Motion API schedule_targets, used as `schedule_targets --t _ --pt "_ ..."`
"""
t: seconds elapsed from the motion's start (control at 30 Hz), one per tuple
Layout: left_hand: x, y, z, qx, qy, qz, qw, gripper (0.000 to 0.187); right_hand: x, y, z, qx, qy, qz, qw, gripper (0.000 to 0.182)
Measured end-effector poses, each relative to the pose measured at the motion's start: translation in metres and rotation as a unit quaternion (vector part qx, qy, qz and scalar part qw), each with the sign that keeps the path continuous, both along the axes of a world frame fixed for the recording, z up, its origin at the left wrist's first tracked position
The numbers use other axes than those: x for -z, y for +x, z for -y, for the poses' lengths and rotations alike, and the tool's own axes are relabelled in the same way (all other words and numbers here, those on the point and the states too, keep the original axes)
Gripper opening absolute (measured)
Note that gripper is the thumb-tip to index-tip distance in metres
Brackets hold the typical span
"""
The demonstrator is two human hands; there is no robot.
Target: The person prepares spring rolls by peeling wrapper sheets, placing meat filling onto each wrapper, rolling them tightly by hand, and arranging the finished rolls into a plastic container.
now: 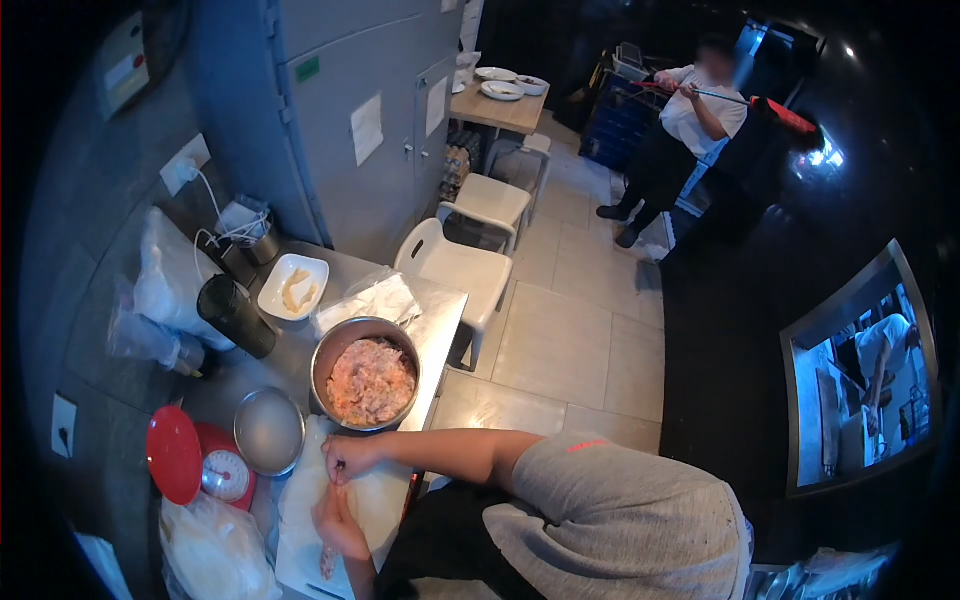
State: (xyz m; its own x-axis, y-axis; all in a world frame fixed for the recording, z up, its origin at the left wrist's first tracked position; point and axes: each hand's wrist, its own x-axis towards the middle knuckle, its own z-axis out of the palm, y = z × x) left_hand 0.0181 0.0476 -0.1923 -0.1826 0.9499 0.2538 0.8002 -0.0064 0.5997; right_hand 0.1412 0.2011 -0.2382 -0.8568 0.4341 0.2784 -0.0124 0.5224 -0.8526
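My right hand [350, 458] is closed in a pinch above a white cutting board [300, 510], just below the pot of meat; what its fingers hold is hidden. My left hand [340, 525] is curled right beside it, its fingertips close to the right hand's. A pinkish, mottled, narrow piece that looks like stuffed meat [328, 563] shows at the lower side of my left hand, over the board. Raw minced meat [372, 382] fills much of a deep steel pot [318, 370] at the board's far end.
Beside the board stand a steel bowl [270, 430] and a red kitchen scale [228, 475]. A white dish [293, 287] with pale strips and a dark cylinder [236, 316] stand farther along. Stools [455, 265] flank the counter; a person [695, 110] holds a red-headed broom beyond.
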Motion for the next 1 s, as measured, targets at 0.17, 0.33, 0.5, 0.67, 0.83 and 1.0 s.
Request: schedule_targets --t 0.17,0.33,0.5,0.67,0.83,1.0 --pt "0.004 -0.017 0.019 0.029 0.048 -0.012 0.998 0.026 0.006 -0.002 -0.001 0.002 0.041 -0.01 0.999 0.014" --pt "0.018 -0.032 0.042 -0.029 0.028 0.009 0.999 0.03 -0.015 0.006 0.007 0.025 -0.008 0.003 1.0 0.017" --pt "0.032 -0.043 0.045 0.009 0.052 -0.039 0.998 0.031 0.006 -0.001 0.003 0.012 -0.006 0.005 1.0 0.025" --pt "0.008 -0.026 0.028 0.026 0.046 -0.031 0.998 0.026 -0.001 0.002 0.004 0.0 -0.018 0.021 1.0 0.027" --pt "0.006 -0.016 0.017 0.011 0.039 -0.009 0.999 0.027 0.0 0.002 0.004 0.002 -0.006 0.028 1.0 0.027" --pt "0.0 -0.007 0.011 0.005 0.043 -0.022 0.999 0.028 0.003 0.001 0.003 0.001 -0.012 0.032 0.999 0.027"
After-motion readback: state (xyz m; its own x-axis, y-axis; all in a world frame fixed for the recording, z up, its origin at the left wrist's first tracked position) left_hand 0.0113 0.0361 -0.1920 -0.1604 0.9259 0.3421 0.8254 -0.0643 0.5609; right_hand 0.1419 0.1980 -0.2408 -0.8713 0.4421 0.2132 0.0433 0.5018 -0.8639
